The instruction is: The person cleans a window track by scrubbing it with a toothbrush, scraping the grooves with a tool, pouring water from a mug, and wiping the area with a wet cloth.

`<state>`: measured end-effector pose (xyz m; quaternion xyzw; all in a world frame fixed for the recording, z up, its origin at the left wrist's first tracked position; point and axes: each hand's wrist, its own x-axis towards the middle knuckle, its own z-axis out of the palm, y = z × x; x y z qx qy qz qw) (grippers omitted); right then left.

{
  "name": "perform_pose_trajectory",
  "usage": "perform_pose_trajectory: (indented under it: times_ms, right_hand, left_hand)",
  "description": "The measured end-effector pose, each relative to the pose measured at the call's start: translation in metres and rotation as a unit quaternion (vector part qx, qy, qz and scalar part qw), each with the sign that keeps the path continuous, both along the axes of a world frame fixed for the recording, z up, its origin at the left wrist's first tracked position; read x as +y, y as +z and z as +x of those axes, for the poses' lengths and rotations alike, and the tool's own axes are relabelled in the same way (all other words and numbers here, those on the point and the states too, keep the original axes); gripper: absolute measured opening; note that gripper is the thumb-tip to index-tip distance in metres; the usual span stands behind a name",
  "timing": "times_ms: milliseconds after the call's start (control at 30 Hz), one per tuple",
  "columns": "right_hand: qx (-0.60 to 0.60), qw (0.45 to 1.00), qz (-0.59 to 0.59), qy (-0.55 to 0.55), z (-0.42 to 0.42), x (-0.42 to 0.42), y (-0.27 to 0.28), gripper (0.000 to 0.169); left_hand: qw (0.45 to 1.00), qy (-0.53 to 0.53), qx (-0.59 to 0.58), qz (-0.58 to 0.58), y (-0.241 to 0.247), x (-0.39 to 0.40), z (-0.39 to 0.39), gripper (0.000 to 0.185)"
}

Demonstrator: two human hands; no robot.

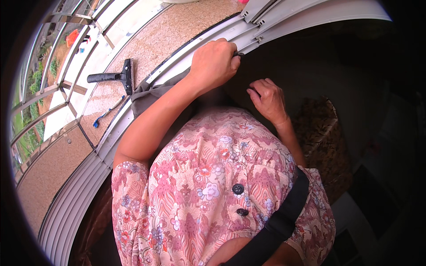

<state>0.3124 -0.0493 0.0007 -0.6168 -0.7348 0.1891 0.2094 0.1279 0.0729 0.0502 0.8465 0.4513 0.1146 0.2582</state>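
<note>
My left hand (214,63) is curled into a fist over the white sliding-window track (199,40). A small dark piece of cloth (238,54) juts out of the fist on the thumb side. A dark grey cloth (149,98) drapes over the track under my left forearm; whether both are one cloth is hidden. My right hand (269,99) hovers before my belly, fingers loosely bent and thumb apart, with nothing visible in it. On the speckled stone sill (146,46) lie a black-handled scraper (114,76) and a blue-and-white toothbrush (108,111), both left of the cloth.
Metal window bars (63,83) bound the sill on the outer side. White sliding-window frames (286,16) stand at the upper right; ribbed white framing (76,196) runs along the lower left. A brown patterned fabric item (321,133) sits in the dark area at right.
</note>
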Motion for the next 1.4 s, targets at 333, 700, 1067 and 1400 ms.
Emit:
perform_pose_trajectory:
  times_ms: [333, 700, 1067, 1400]
  right_hand:
    - [0.004, 1.000, -0.003, 0.006, -0.003, 0.002, -0.001, 0.012]
    - [0.014, 1.000, 0.006, 0.011, 0.000, 0.003, -0.002, 0.012]
    - [0.013, 1.000, -0.019, 0.004, 0.008, -0.004, -0.002, 0.012]
    - [-0.001, 0.998, -0.024, 0.056, 0.010, 0.011, 0.000, 0.013]
  left_hand:
    - [0.995, 0.004, -0.042, 0.088, -0.008, 0.005, 0.031, 0.014]
    - [0.986, -0.099, 0.071, 0.114, 0.014, -0.048, -0.076, 0.012]
    - [0.988, -0.094, 0.116, 0.027, 0.046, -0.089, -0.181, 0.015]
    - [0.987, 0.085, -0.125, 0.051, 0.037, -0.045, -0.073, 0.029]
